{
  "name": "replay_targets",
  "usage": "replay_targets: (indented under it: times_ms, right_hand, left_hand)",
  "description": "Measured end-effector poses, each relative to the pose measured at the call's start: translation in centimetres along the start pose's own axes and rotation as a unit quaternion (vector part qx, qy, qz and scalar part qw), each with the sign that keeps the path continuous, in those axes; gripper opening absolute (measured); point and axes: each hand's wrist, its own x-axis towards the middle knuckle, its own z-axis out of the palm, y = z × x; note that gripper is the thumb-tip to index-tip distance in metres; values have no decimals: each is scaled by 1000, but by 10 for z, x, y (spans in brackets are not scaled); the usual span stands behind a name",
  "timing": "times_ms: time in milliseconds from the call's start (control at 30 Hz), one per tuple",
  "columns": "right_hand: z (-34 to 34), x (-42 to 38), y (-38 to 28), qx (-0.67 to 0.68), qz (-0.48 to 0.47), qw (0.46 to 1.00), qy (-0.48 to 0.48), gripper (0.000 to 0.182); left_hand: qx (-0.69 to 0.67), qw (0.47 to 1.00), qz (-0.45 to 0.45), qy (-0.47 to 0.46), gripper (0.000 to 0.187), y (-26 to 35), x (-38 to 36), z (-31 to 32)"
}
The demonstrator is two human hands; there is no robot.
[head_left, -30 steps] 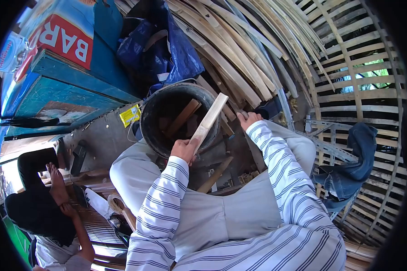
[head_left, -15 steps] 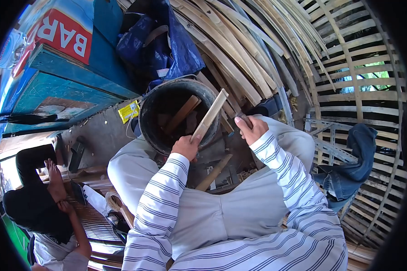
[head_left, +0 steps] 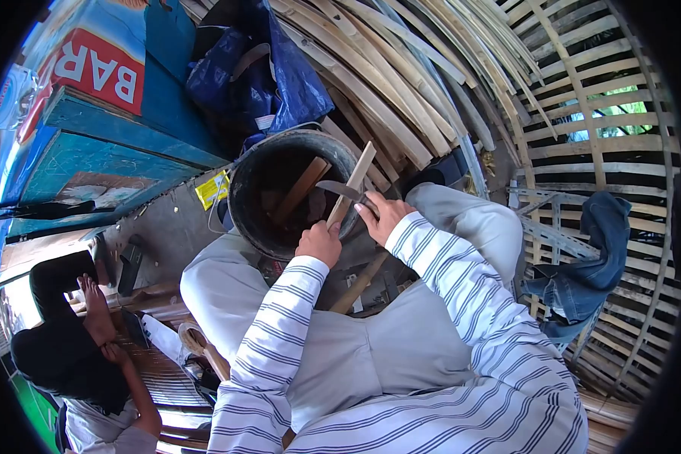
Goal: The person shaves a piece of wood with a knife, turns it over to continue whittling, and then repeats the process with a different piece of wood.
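Observation:
A flat light strip of bamboo or wood slants up from my left hand, whose fingers are wrapped round its lower end. My right hand is closed on the handle of a knife with a curved blade. The blade lies across the strip, against or just over it. Both hands are at the near right rim of a black bucket. Inside the bucket leans a brown piece of wood.
Long strips are piled ahead, beside a blue bag. A blue cabinet stands at left. Another person sits at lower left. Jeans hang at right by a slatted wall. A wooden piece lies below my hands.
My right hand has moved left and brought the knife from beside the strip to across it. My left hand has shifted slightly right, and the strip stands a little steeper.

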Motion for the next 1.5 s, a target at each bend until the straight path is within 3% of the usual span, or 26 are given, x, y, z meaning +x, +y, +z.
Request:
replay_targets:
  times_ms: [100,200,233,300,400,533,667,800,1033,1067,1167,1200,1300,1333,1467,1500]
  right_hand:
    - [13,26,26,-34,84,991,101,48]
    - [2,8,16,-5,39,999,-5,55]
    - [2,0,8,-1,16,999,-40,57]
    - [15,4,11,-3,52,998,-22,61]
    - [12,19,22,-12,98,995,-5,63]
    - [11,8,15,-79,65,994,-39,66]
    - [30,40,62,-27,117,988,97,63]
    - [23,8,31,-82,8,996,31,57]
    - [21,14,27,-58,3,998,40,55]
    - [20,12,24,-57,11,998,24,56]
    - [11,-2,9,-69,8,998,8,55]
    - [5,-4,6,-64,22,998,-10,56]
    - [23,18,32,-43,82,986,142,58]
    - [20,26,37,-43,100,983,150,60]
    - [8,-3,21,-106,28,994,3,59]
    - [6,-5,18,-107,35,994,6,60]
  left_hand:
    - [-2,999,28,-14,42,-4,4,12]
    - [-21,994,78,68,40,-9,2,25]
    - [-47,994,82,58,41,-11,6,28]
    - [-92,991,87,34,41,-22,12,30]
    - [-198,979,15,-48,43,-16,15,27]
    - [-170,985,11,-19,43,-18,17,36]
    - [-183,983,23,-22,44,-20,16,38]
    - [-169,985,36,-7,44,-19,18,36]
    - [-263,959,-51,-97,43,-4,12,8]
    - [-232,967,-52,-93,42,-5,11,7]
    - [-88,991,78,68,41,-23,14,29]
    - [-85,993,54,59,40,-16,6,25]
    - [-26,995,40,89,38,0,-10,19]
    - [-19,996,46,78,38,-1,-9,21]
    - [-10,997,37,69,38,4,-7,17]
    - [-2,997,34,69,38,6,-10,13]
